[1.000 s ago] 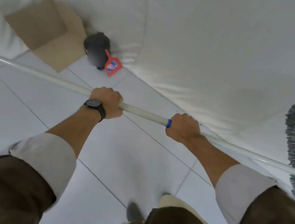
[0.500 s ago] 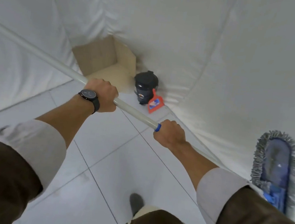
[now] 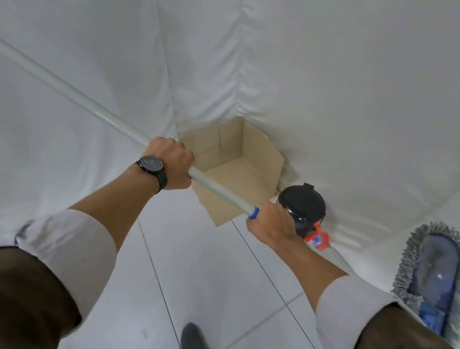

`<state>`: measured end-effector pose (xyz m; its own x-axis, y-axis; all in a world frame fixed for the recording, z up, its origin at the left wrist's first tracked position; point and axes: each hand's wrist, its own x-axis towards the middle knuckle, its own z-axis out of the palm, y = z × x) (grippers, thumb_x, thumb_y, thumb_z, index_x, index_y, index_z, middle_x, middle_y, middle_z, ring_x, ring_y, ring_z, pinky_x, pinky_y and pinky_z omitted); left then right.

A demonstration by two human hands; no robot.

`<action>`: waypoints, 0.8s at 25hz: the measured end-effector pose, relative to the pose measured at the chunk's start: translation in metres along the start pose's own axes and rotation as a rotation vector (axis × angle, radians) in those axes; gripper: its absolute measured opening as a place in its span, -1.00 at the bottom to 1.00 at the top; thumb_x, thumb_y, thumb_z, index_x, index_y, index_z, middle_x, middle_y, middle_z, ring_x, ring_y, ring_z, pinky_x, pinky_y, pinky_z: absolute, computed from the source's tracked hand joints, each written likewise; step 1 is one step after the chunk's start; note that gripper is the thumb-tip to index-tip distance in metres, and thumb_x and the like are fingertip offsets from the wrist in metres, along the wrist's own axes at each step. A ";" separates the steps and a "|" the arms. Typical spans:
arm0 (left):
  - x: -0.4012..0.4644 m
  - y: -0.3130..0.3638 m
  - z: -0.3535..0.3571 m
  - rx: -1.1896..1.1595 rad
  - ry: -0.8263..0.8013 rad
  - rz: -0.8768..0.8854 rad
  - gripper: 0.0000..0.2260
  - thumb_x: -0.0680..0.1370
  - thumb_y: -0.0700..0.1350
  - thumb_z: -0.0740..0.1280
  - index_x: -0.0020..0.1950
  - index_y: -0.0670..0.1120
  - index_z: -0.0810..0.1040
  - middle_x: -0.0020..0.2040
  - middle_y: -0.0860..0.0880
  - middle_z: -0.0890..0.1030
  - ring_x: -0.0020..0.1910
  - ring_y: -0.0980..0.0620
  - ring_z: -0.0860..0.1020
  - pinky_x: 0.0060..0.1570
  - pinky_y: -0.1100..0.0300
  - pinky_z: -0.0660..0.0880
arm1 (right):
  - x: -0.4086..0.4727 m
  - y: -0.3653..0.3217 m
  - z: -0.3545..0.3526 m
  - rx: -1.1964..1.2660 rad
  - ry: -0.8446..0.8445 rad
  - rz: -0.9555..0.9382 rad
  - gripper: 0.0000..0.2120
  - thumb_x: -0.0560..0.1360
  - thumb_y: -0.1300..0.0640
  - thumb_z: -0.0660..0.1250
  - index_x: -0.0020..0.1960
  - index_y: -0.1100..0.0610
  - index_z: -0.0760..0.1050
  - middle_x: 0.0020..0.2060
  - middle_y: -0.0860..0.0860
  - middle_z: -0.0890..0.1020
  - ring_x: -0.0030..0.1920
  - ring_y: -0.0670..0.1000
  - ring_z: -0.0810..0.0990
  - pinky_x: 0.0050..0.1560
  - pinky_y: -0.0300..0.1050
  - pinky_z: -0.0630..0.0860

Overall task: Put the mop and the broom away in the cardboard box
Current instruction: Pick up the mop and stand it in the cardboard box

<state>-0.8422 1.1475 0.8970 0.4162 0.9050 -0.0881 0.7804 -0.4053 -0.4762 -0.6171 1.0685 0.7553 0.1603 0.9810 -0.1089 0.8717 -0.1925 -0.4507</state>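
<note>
I hold the mop by its long white pole [image 3: 68,90], which runs from the upper left down to the right. My left hand [image 3: 171,162], with a black watch on the wrist, grips the pole higher up. My right hand [image 3: 273,223] grips it lower, just below a blue collar. The mop head [image 3: 433,274], blue with a grey fringe, hangs at the far right, lifted off the floor. The open cardboard box [image 3: 260,155] stands in the corner straight ahead, just beyond my hands, and looks empty. No broom is in view.
A small black bin [image 3: 303,203] stands right of the box with a red dustpan [image 3: 318,238] leaning on it. White sheeting [image 3: 294,66] covers the walls around the corner. The floor [image 3: 205,272] is pale tile, and my shoe [image 3: 192,342] shows at the bottom.
The box, bin and dustpan have shifted from the upper left toward the centre and grown larger as I turned and came closer. Both hands keep their grip on the pole.
</note>
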 end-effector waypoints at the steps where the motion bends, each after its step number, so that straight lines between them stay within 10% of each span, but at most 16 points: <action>1: 0.024 -0.029 0.007 0.002 0.013 0.004 -0.90 0.35 -0.01 0.28 -0.23 0.02 0.55 -0.39 0.06 0.43 -0.32 -0.08 0.47 -0.31 0.17 0.33 | 0.028 -0.024 0.002 0.011 0.010 -0.003 -0.81 0.45 0.04 0.34 -0.23 0.12 0.42 -0.27 0.06 0.58 -0.21 0.18 0.60 -0.23 0.01 0.56; 11: 0.336 -0.318 -0.006 0.223 0.248 0.073 -0.91 0.36 -0.01 0.29 -0.27 -0.01 0.53 -0.40 0.04 0.45 -0.35 -0.10 0.49 -0.29 0.18 0.39 | 0.384 -0.242 -0.014 0.150 0.245 0.052 -0.90 0.46 0.03 0.34 -0.14 0.06 0.56 -0.30 0.01 0.56 -0.21 0.20 0.60 -0.27 -0.07 0.43; 20: 0.567 -0.468 -0.008 0.482 0.347 0.211 -0.83 0.37 0.01 0.30 -0.39 -0.03 0.48 -0.46 0.01 0.48 -0.47 -0.01 0.44 -0.36 0.23 0.36 | 0.644 -0.367 0.013 0.507 0.305 0.155 -0.73 0.38 0.11 0.28 -0.44 0.06 0.27 -0.46 0.02 0.42 -0.42 0.13 0.41 -0.46 -0.14 0.23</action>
<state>-0.9679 1.8489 1.0768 0.7287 0.6843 0.0275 0.4006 -0.3934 -0.8275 -0.8392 1.7707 0.8393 0.4586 0.8885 0.0177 0.5103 -0.2470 -0.8238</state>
